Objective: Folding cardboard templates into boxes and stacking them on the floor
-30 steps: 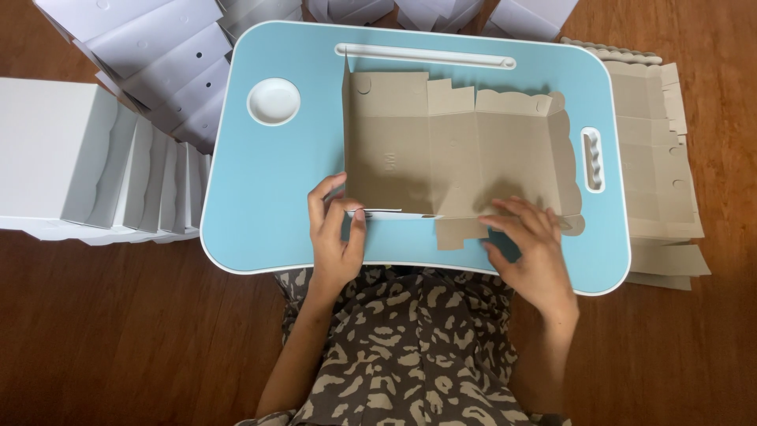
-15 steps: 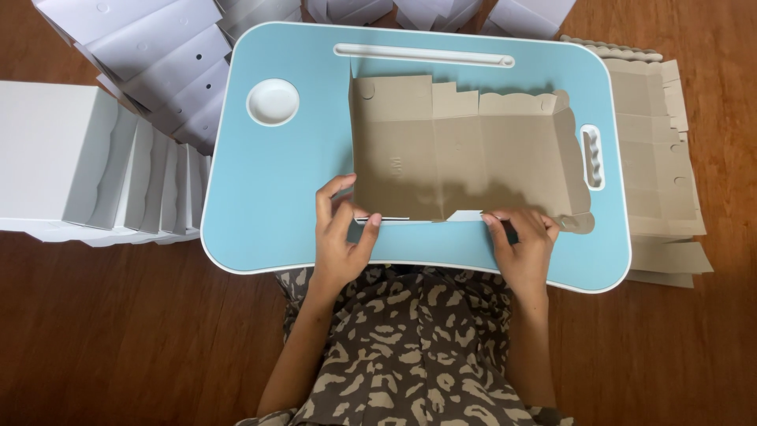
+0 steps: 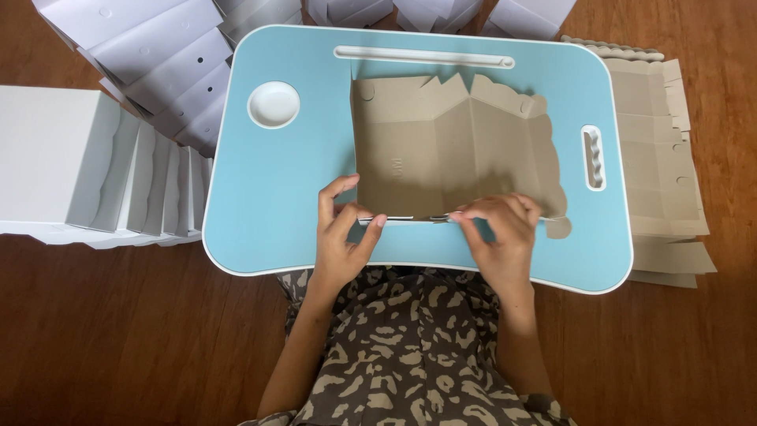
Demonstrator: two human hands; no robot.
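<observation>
On the blue lap tray (image 3: 268,197): one flat brown cardboard box blank (image 3: 441,150), near edge folded up.
I see my left hand (image 3: 341,237) and right hand (image 3: 497,233) both pinching that folded edge. White folded boxes (image 3: 118,166) stand left on the wooden floor (image 3: 118,331); more brown blanks (image 3: 662,158) lie stacked right.

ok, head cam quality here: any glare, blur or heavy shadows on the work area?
Head view: sharp throughout, no motion blur on the left hand or right hand. Lighting is soft and even; the blue tray shows no glare. The cardboard sheet carries a faint shadow just above the fingers. The white boxes at left are bright, nearly washed out. Little lens distortion visible.
</observation>
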